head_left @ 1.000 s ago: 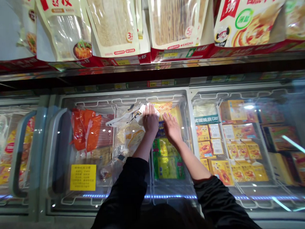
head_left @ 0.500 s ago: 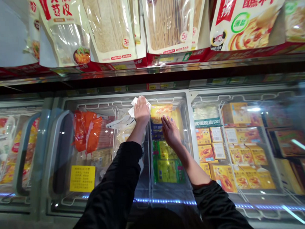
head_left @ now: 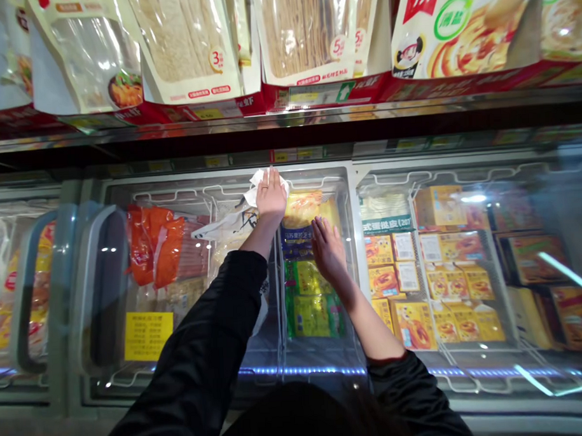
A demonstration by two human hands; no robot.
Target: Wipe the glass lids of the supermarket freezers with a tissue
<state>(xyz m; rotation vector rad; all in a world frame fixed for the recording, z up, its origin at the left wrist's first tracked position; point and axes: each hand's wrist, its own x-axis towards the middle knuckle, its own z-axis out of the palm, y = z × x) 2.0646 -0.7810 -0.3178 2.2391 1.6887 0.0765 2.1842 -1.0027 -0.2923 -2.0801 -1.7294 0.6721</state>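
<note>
My left hand [head_left: 271, 194] presses flat on a crumpled white cloth [head_left: 255, 183] at the far edge of the freezer's glass lid [head_left: 324, 344]. My right hand [head_left: 328, 248] lies flat and open on the same glass, a little nearer and to the right, above yellow and green frozen packs [head_left: 313, 306]. Both arms wear black sleeves.
Under the glass lie orange packs [head_left: 156, 245] at the left and yellow boxes [head_left: 436, 283] in the right compartment. A yellow notice [head_left: 148, 335] is stuck at the front left. A shelf of noodle bags [head_left: 308, 33] hangs over the freezer. A curved lid handle [head_left: 86, 282] is at the left.
My left hand slid the cloth away from me to the far edge of the lid. My right hand stayed flat on the glass and shifted slightly nearer.
</note>
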